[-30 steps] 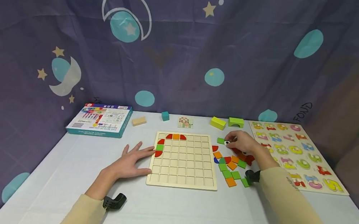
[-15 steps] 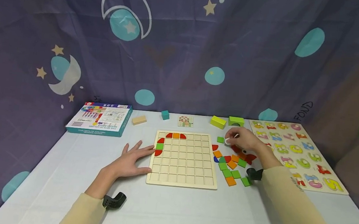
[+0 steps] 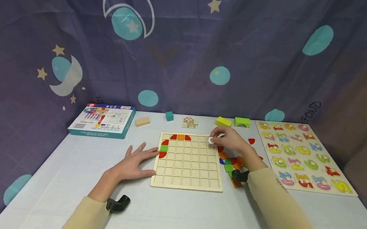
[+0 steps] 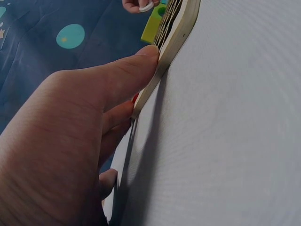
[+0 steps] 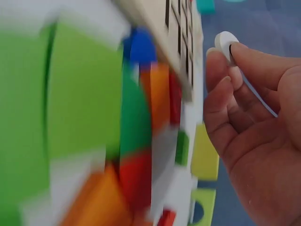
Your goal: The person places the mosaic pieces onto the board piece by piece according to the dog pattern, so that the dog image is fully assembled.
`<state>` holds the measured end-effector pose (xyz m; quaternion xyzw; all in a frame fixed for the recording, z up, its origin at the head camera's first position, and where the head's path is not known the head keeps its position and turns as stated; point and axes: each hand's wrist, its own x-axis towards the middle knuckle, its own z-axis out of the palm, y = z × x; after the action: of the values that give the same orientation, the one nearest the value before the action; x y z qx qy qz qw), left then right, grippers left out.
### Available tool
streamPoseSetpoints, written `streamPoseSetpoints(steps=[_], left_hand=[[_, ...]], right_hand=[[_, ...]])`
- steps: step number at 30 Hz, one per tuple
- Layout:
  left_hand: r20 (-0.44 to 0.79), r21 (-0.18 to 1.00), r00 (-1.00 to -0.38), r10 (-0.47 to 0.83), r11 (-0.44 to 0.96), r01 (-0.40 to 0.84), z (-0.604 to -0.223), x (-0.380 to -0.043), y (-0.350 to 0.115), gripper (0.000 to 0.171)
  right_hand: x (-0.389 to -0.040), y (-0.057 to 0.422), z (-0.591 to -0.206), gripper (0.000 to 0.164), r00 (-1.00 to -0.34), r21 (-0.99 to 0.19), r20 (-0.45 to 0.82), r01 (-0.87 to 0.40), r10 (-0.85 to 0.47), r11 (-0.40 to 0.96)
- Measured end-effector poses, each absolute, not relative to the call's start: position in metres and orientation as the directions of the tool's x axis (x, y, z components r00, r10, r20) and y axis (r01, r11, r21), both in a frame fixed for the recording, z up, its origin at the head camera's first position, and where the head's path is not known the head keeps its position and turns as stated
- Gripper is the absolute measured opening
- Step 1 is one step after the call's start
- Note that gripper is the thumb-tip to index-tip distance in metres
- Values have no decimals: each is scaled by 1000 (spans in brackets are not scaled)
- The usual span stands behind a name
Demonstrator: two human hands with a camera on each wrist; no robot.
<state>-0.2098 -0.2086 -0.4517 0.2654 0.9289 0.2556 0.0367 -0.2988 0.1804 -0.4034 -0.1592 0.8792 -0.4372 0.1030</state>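
A wooden grid board [image 3: 186, 166] lies mid-table, with red quarter-circle tiles [image 3: 162, 155], a green square [image 3: 164, 148] and an orange square [image 3: 180, 137] set along its far left corner. My left hand [image 3: 132, 165] rests at the board's left edge, fingers spread, thumb and fingertips touching the rim. Over the far right corner of the board, my right hand [image 3: 229, 138] pinches a small white disc [image 3: 211, 140] between thumb and index finger. The right wrist view shows the disc [image 5: 226, 44] edge-on, with a dark mark partly covered by a finger.
Loose orange, green, red and blue tiles [image 3: 228, 168] lie right of the board, partly under my right wrist. Farther right is a number puzzle board [image 3: 296, 144]. Behind stand a pattern card [image 3: 190, 122] and several blocks [image 3: 242, 122]; a flat box [image 3: 103, 121] is at the left.
My right hand has lifted the white disc from the loose tiles and carried it left over the board's far right corner. My left hand stays in place.
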Motion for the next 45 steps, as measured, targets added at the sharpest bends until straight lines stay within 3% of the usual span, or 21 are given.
streamPoseSetpoints(steps=[24,33,45], left_hand=[[38,487,-861,506,744,459,-451,-210,-209,76],[43,493,-859,510,737,462,-452,-211,-209,76],[51,498,-856,514,730,468,-451,-210,-209,75]], right_hand=[[-303,80,-418,9,-915,-921,-32,-129,-402,367],[-303,58,-425,7,-915,-893,-12,-172,-403,417],[-302,39,-425,7,-933,-775,-6,-224,-361,591]])
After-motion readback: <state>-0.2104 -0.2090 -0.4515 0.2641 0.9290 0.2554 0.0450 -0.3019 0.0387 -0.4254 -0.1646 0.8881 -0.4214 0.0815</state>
